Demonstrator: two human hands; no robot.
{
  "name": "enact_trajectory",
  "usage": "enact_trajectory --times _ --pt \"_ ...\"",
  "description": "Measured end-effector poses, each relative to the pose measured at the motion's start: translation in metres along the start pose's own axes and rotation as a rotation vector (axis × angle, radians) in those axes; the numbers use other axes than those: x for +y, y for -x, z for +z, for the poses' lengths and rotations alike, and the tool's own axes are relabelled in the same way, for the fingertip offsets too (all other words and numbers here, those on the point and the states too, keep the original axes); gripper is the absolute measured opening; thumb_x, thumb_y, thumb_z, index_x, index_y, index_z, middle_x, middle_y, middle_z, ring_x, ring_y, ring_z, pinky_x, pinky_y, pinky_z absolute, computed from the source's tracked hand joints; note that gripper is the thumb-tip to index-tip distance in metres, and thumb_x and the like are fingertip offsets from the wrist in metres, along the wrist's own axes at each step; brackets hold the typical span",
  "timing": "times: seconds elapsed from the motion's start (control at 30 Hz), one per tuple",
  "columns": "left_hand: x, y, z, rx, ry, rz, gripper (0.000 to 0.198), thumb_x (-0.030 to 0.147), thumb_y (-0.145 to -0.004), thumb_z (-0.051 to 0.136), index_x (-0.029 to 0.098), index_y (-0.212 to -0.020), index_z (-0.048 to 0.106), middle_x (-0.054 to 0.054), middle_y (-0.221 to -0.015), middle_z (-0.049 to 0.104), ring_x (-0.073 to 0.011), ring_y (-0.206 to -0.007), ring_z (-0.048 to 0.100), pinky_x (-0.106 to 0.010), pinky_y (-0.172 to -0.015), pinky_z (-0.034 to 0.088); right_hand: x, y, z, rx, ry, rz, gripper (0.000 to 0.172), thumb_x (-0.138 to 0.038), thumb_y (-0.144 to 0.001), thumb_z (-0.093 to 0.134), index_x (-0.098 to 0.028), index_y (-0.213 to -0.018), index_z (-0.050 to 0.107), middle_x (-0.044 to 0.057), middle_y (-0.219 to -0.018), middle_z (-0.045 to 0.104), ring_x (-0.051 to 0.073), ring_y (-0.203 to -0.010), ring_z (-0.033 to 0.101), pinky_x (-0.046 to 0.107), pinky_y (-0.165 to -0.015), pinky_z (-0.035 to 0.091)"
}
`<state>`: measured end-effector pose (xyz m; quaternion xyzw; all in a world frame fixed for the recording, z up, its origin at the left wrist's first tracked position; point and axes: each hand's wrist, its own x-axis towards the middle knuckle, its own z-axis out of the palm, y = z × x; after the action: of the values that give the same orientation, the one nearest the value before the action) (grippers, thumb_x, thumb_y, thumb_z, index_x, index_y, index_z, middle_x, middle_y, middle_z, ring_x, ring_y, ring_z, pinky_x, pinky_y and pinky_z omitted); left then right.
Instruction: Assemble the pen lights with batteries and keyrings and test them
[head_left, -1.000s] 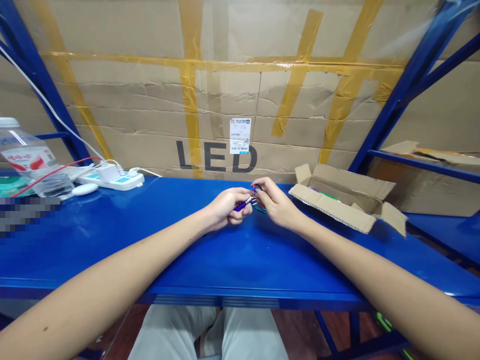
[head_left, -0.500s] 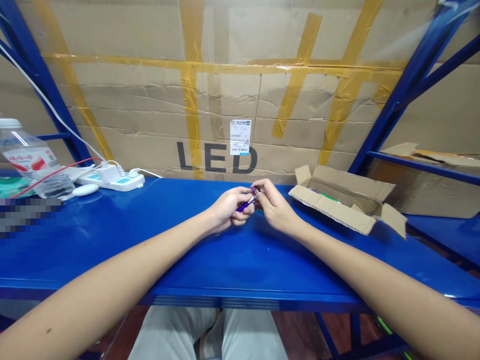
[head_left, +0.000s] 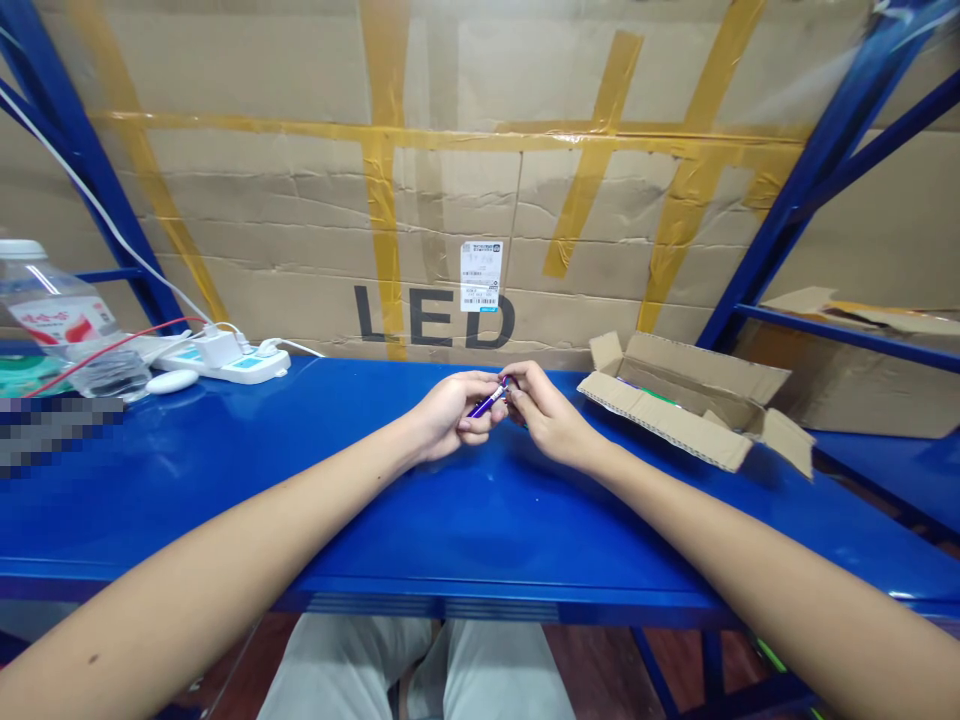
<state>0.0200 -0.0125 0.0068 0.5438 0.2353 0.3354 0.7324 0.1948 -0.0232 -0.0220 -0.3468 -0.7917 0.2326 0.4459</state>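
My left hand [head_left: 458, 412] is closed round a slim, shiny purple tube [head_left: 487, 401], which looks like a small penlight; I cannot be sure of its kind. The tube slants up to the right, and its far end has a silvery part. At that end, the thumb and fingers of my right hand [head_left: 546, 408] pinch a small reddish-purple piece, partly hidden by the fingertips. Both hands meet just above the blue table [head_left: 420, 520], in front of a big carton [head_left: 300, 230] marked LED.
An opened cardboard box [head_left: 667, 425] with small colourful items inside stands to the right. On the left are a clear plastic bottle [head_left: 67, 330], a white power strip [head_left: 240, 362] with cables, and a white oval object [head_left: 172, 381]. Blue rack posts [head_left: 795, 210] rise at both sides.
My left hand has shifted its grip slightly, so more of the purple tube shows. My right fingers have moved a little at its far end.
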Motion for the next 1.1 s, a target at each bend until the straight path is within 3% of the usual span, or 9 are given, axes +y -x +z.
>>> enact_trajectory --times 0.17,0.3,0.4,0.6,0.67,0.77,0.87,0.93,1.1 --pt "0.007 0.002 -0.004 0.033 -0.090 -0.036 0.008 0.014 -0.084 0.052 0.012 -0.089 0.057 -0.006 -0.068 0.064 -0.0038 -0.034 0.035 -0.017 -0.033 0.022 0.008 -0.002 -0.007 -0.004 0.057 -0.001 0.016 -0.026 -0.098 0.039 -0.021 -0.112 0.044 0.002 -0.085 0.054 0.016 -0.079 0.054 0.030 -0.070 0.045" --pt "0.011 0.002 -0.013 0.194 -0.243 -0.023 0.003 0.015 -0.086 0.056 0.013 -0.085 0.056 -0.009 -0.072 0.068 -0.0053 -0.036 0.043 -0.017 -0.032 0.023 0.019 -0.004 -0.013 0.034 0.112 0.068 0.015 -0.025 -0.096 0.041 -0.021 -0.110 0.046 -0.001 -0.079 0.054 0.015 -0.072 0.053 0.030 -0.067 0.044" --pt "0.009 0.000 -0.019 0.278 -0.341 0.061 0.013 0.017 -0.091 0.056 0.015 -0.078 0.051 -0.007 -0.070 0.069 -0.0051 -0.037 0.046 -0.017 -0.033 0.025 0.020 -0.003 -0.016 -0.001 0.177 0.109 0.017 -0.025 -0.093 0.044 -0.020 -0.109 0.050 -0.001 -0.076 0.056 0.015 -0.068 0.052 0.030 -0.066 0.043" --pt "0.001 0.000 -0.013 0.205 -0.427 0.206 0.021 0.028 -0.095 0.057 0.016 -0.080 0.048 -0.004 -0.066 0.068 -0.0057 -0.036 0.049 -0.017 -0.035 0.032 0.000 -0.002 -0.017 -0.041 0.485 -0.112 0.016 -0.025 -0.089 0.056 -0.019 -0.103 0.063 0.008 -0.101 0.068 0.022 -0.090 0.060 0.037 -0.083 0.044" --pt "-0.002 0.001 -0.008 0.180 -0.436 0.229 0.020 0.030 -0.095 0.058 0.017 -0.084 0.048 -0.003 -0.064 0.067 -0.0058 -0.035 0.048 -0.016 -0.035 0.032 -0.006 -0.002 -0.016 -0.075 0.561 -0.180 0.012 -0.024 -0.092 0.054 -0.020 -0.094 0.065 0.008 -0.098 0.069 0.023 -0.093 0.060 0.038 -0.086 0.042" --pt "-0.004 -0.001 -0.006 0.187 -0.452 0.240 0.020 0.032 -0.094 0.060 0.016 -0.090 0.049 -0.001 -0.061 0.065 -0.0063 -0.035 0.048 -0.017 -0.037 0.035 -0.010 -0.002 -0.014 -0.119 0.594 -0.155 0.020 -0.023 -0.096 0.047 -0.019 -0.090 0.066 0.008 -0.092 0.072 0.022 -0.085 0.062 0.036 -0.081 0.042" --pt "0.000 -0.006 -0.012 0.292 -0.366 0.225 0.024 0.037 -0.095 0.058 0.013 -0.093 0.054 -0.003 -0.064 0.065 -0.0097 -0.046 0.056 -0.019 -0.043 0.041 -0.009 -0.002 -0.013 -0.092 0.582 -0.097 0.022 -0.024 -0.097 0.046 -0.018 -0.095 0.067 0.010 -0.093 0.073 0.023 -0.082 0.064 0.034 -0.075 0.043" --pt "0.006 -0.008 -0.019 0.348 -0.180 0.213 0.035 0.044 -0.097 0.052 0.009 -0.097 0.059 -0.011 -0.078 0.069 -0.0144 -0.063 0.065 -0.022 -0.052 0.048 -0.007 -0.002 -0.015 -0.055 0.583 -0.076 0.022 -0.025 -0.097 0.047 -0.018 -0.096 0.067 0.011 -0.094 0.073 0.024 -0.082 0.065 0.034 -0.073 0.043" --pt "0.017 -0.006 -0.034 0.242 0.128 0.167 0.063 0.057 -0.099 0.032 0.004 -0.108 0.064 -0.024 -0.114 0.068 -0.0244 -0.101 0.068 -0.030 -0.079 0.054 -0.008 -0.003 -0.019 -0.011 0.577 -0.063 0.023 -0.025 -0.096 0.047 -0.018 -0.090 0.069 0.009 -0.088 0.074 0.022 -0.077 0.064 0.033 -0.070 0.043"
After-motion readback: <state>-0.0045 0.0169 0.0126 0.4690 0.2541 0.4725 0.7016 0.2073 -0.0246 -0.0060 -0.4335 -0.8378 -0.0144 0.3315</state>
